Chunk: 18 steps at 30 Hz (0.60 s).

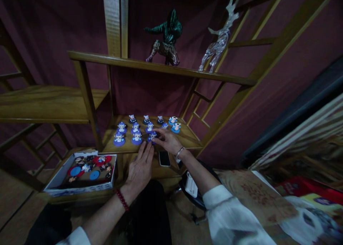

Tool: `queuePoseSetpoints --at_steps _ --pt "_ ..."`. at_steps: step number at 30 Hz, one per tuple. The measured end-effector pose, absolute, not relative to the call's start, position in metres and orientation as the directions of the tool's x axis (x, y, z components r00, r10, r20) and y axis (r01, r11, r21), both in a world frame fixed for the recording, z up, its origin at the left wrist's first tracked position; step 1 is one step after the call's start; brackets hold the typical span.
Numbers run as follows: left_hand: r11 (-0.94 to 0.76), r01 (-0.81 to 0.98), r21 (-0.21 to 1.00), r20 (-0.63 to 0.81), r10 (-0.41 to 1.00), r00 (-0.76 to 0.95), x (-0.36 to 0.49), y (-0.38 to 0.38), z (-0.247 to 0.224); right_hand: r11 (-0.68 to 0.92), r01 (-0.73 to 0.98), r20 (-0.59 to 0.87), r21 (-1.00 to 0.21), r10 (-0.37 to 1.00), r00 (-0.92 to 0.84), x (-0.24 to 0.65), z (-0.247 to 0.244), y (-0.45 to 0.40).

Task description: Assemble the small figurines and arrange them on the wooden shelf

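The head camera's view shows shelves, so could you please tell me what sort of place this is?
Probably a display corner in a home or shop: wooden shelving, a clear deer statue and rows of small figurines suggest it.

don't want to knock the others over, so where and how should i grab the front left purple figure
Probably pinch the purple figure by opposite edges of its wide round base, coming from the front: it stands upright near the front edge of the shelf, with another figure behind it.
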State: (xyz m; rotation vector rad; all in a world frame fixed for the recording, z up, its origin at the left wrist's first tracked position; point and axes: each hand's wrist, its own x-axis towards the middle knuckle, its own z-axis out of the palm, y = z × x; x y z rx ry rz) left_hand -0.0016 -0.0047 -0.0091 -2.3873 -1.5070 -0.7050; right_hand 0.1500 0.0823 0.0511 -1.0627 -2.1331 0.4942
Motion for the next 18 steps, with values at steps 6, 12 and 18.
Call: queuePoseSetpoints --at_steps 6,12,18 --pt "-0.445 0.894 0.048 0.494 0.789 0.366 -0.003 -0.005 -0.008 0.612 0.722 0.356 -0.323 0.786 -0.506 0.144 0.074 0.085" --pt "-0.455 0.888 0.06 0.502 0.783 0.367 -0.004 -0.005 -0.006 0.579 0.785 0.25 -0.218 0.811 -0.529 0.141 0.083 0.084" --pt "-0.46 0.886 0.059 0.498 0.782 0.373 -0.005 -0.006 -0.005 0.635 0.756 0.229 -0.16 0.769 -0.598 0.141 0.085 0.087"
